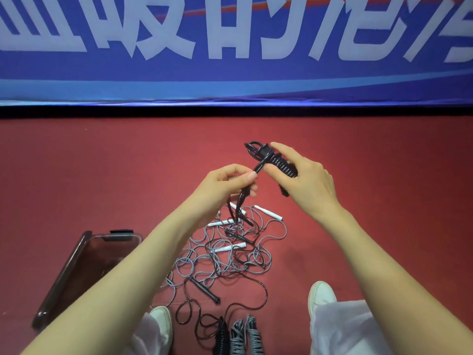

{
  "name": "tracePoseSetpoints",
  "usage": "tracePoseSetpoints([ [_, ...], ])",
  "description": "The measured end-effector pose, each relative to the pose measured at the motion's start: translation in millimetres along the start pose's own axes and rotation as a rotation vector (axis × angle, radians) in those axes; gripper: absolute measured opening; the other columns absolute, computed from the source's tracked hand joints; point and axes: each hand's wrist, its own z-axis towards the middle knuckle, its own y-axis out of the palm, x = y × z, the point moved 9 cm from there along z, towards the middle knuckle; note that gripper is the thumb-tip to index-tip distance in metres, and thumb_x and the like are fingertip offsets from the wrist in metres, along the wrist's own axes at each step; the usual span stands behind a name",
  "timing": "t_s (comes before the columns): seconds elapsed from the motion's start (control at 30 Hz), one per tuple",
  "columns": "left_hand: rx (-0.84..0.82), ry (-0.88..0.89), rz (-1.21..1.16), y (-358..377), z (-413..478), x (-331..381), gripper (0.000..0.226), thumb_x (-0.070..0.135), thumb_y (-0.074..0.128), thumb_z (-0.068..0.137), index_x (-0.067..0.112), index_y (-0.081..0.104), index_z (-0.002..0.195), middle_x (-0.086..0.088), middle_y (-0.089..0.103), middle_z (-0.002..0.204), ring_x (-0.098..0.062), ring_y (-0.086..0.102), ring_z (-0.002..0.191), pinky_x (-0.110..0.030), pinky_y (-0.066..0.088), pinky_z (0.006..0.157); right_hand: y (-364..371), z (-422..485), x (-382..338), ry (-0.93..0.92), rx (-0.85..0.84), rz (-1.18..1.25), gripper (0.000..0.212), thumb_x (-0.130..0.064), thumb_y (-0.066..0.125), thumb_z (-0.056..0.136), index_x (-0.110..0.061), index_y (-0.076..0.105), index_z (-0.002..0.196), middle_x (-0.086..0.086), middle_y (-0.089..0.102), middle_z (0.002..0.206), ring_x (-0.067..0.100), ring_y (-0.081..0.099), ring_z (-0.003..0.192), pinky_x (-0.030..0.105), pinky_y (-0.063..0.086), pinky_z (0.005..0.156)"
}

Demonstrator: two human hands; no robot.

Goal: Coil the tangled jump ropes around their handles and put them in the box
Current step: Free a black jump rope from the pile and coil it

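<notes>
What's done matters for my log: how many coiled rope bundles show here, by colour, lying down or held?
Black floor bundle: 1
Grey floor bundles: 2
Black held bundle, partly wound: 1
Total: 4

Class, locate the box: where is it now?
In the head view the box sits on the red floor at lower left, left of the tangled ropes, partly behind the left forearm.

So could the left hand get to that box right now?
Probably yes: the box lies just below the left forearm, with nothing between them. But the left hand is pinching the black rope, so it would have to let go or carry it along.
</notes>
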Motion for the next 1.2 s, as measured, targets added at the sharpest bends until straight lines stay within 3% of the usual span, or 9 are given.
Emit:
tracePoseSetpoints([
  [0.1,-0.023,0.05,0.059,-4,-1,10,0.015,0.022,0.065,0.081,0.012,0.064,0.091,0.003,0.067,0.073,-0.009,0.063,0.07,-0.021,0.046,0.075,5,1,7,0.015,-0.072,0.26,0.041,-0.064,0.057,0.079,-0.055,0.054,0.119,-0.009,0.065,0.076,0.015,0.062,0.08,0.036,0.05,0.082],
  [0.2,-0.027,0.144,0.334,-10,-4,24,0.007,0.016,0.061,0.092,0.014,0.066,0.096,0.004,0.065,0.077,-0.005,0.057,0.073,-0.014,0.042,0.07,7,1,6,0.05,-0.139,0.518,0.027,-0.047,0.067,0.083,-0.034,0.06,0.106,-0.009,0.055,0.056,0.009,0.053,0.052,0.024,0.046,0.058],
  [0.37,-0.132,0.182,0.364,7,-10,26,0.021,0.029,0.052,0.094,0.016,0.069,0.094,0.01,0.058,0.07,-0.003,0.051,0.071,-0.013,0.04,0.071,10,-4,-3,0.184,-0.215,1.044,0.034,-0.038,0.065,0.08,-0.011,0.05,0.093,0.014,0.06,0.069,0.027,0.058,0.048,0.031,0.052,0.046],
  [0.53,-0.135,0.182,0.339,-3,-9,30,0.028,0.035,0.052,0.093,0.014,0.069,0.086,0.011,0.055,0.067,-0.002,0.048,0.068,-0.014,0.039,0.067,16,-6,-3,0.218,-0.342,1.177,0.05,-0.046,0.063,0.08,-0.004,0.055,0.108,0.018,0.062,0.069,0.03,0.059,0.049,0.03,0.052,0.048],
  [0.77,-0.168,0.147,0.3,-16,-8,24,0.022,0.043,0.062,0.088,0.027,0.077,0.089,0.008,0.054,0.071,-0.008,0.045,0.073,-0.026,0.034,0.071,22,-14,-8,0.215,-0.486,1.128,0.053,-0.053,0.059,0.077,-0.005,0.062,0.101,0.014,0.062,0.067,0.026,0.06,0.049,0.03,0.053,0.048],
  [0.87,-0.17,0.113,0.389,-14,-6,18,0.015,0.039,0.067,0.086,0.029,0.077,0.081,0.0,0.062,0.076,-0.007,0.052,0.078,-0.028,0.038,0.08,31,-25,-19,0.145,-0.661,1.066,0.058,-0.071,0.063,0.072,-0.013,0.067,0.083,0.017,0.063,0.065,0.027,0.059,0.045,0.028,0.051,0.045],
  [0.97,-0.261,0.053,0.474,-5,-8,9,0.019,0.041,0.076,0.075,0.025,0.078,0.083,-0.01,0.07,0.086,-0.014,0.054,0.083,-0.035,0.044,0.083,40,-40,-23,0.143,-0.831,0.998,0.052,-0.063,0.059,0.074,-0.012,0.064,0.082,0.018,0.06,0.061,0.025,0.057,0.041,0.026,0.05,0.041],
  [1.03,-0.323,0.006,0.637,-5,-8,-1,0.006,0.03,0.079,0.075,0.027,0.075,0.077,0.005,0.067,0.075,-0.006,0.052,0.073,-0.023,0.042,0.073,47,-49,-20,0.118,-0.937,0.797,0.037,-0.052,0.061,0.083,-0.016,0.063,0.079,0.011,0.06,0.06,0.021,0.056,0.042,0.024,0.048,0.043],
  [1.2,-0.226,0.047,1.196,-11,6,-19,0.018,0.036,0.074,0.081,0.019,0.075,0.087,0.004,0.063,0.08,-0.019,0.059,0.081,-0.037,0.048,0.075,68,-46,-2,-0.011,-0.844,-0.098,0.058,-0.074,0.057,0.075,-0.016,0.057,0.079,-0.005,0.057,0.065,0.015,0.054,0.061,0.032,0.041,0.063],
])
